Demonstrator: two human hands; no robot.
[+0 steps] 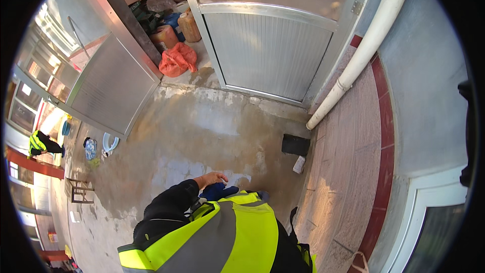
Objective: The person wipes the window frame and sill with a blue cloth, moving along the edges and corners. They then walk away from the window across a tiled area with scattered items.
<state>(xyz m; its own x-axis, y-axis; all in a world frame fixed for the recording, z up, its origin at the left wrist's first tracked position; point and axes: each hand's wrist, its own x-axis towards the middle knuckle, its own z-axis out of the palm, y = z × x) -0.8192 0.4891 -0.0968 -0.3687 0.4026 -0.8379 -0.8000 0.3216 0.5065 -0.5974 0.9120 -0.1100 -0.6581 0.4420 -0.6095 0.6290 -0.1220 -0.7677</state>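
Observation:
My left hand (212, 178), bare below a black sleeve, reaches out in front of my yellow-green reflective vest (254, 231). Its fingers are slightly bent and a little apart, with nothing seen between them. Directly below it is a dark blue fabric item (218, 192); whether it is a glove, a shoe or a cloth I cannot tell, nor whether the hand touches it. My right hand is not seen. Ahead, a metal-framed door (269, 53) stands beside an open doorway, where an orange-red mesh sack (178, 60) lies near plastic jerrycans (189, 26).
A second door leaf (113, 83) is swung out at left. A white pipe (356, 60) runs down the right wall, near a black block (295, 144) on wet concrete. At left are a blue basin (110, 142), a wooden stool (81, 190) and a person in a reflective vest (38, 143).

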